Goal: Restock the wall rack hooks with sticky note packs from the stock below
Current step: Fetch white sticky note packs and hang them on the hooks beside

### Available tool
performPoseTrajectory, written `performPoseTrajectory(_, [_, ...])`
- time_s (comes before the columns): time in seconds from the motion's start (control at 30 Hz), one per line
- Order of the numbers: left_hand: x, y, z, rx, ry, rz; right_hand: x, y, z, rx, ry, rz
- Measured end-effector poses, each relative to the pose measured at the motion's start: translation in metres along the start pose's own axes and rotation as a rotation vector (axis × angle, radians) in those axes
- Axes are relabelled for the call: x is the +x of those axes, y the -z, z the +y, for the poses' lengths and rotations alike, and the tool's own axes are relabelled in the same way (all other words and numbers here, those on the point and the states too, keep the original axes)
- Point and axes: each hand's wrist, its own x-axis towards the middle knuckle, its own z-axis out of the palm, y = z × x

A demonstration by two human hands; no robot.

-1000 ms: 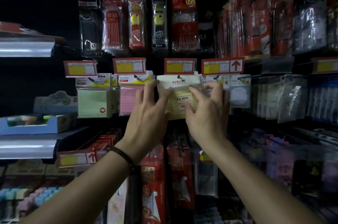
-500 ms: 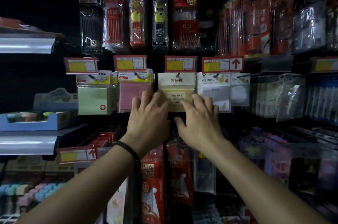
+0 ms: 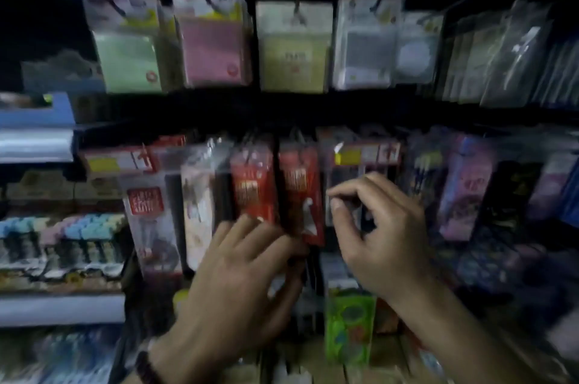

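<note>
Blur smears all detail. The left hand (image 3: 244, 274) lays loosely straight fingers over the red packs (image 3: 300, 192). The right hand (image 3: 382, 233) curls, thumb near forefinger; whether it pinches anything I cannot tell. The sticky note packs (image 3: 293, 51) hang above, well apart from both hands.

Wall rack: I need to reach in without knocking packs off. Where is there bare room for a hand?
The dark band between the sticky note packs above and the red packs below looks free. Only a narrow gap parts the pink pack and yellow pack. The lower row is crowded, the left hand and right hand in front.
</note>
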Motion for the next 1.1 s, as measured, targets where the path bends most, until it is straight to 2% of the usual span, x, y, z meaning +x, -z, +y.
performPoseTrajectory(0.1, [-0.073, -0.052, 0.013, -0.083, 0.015, -0.195, -0.076, -0.014, 0.013, 0.074, -0.104, -0.123])
performPoseTrajectory(0.2, [-0.154, -0.107, 0.016, -0.159, 0.169, -0.477, -0.161, -0.039, 0.037, 0.151, -0.313, -0.259])
performPoseTrajectory(0.33, [-0.244, -0.172, 0.013, -0.231, 0.448, -0.823, -0.292, -0.084, 0.086, 0.251, -0.85, -0.487])
performPoseTrajectory(0.47, [-0.304, -0.231, 0.006, -0.305, 0.625, -1.108, -0.406, -0.125, 0.117, 0.195, -1.373, -0.698])
performPoseTrajectory(0.53, [-0.325, -0.26, 0.001, -0.368, 0.681, -1.16, -0.449, -0.148, 0.126, 0.161, -1.557, -0.771])
performPoseTrajectory(0.63, [-0.339, -0.288, -0.002, -0.446, 0.844, -1.148, -0.482, -0.188, 0.136, 0.152, -1.632, -0.809])
performPoseTrajectory(0.7, [-0.349, -0.301, -0.003, -0.437, 0.91, -1.187, -0.483, -0.218, 0.146, 0.174, -1.681, -0.751])
performPoseTrajectory(0.8, [-0.357, -0.309, -0.003, -0.428, 0.938, -1.254, -0.489, -0.272, 0.174, 0.129, -1.704, -0.67])
performPoseTrajectory(0.9, [-0.358, -0.307, -0.005, -0.418, 0.937, -1.254, -0.496, -0.312, 0.189, 0.123, -1.75, -0.688])
performPoseTrajectory(1.03, [-0.364, -0.303, -0.01, -0.377, 0.975, -1.209, -0.499, -0.333, 0.194, 0.076, -1.857, -0.758])
performPoseTrajectory(1.1, [-0.365, -0.301, -0.011, -0.36, 0.99, -1.196, -0.506, -0.342, 0.197, 0.035, -1.847, -0.774])
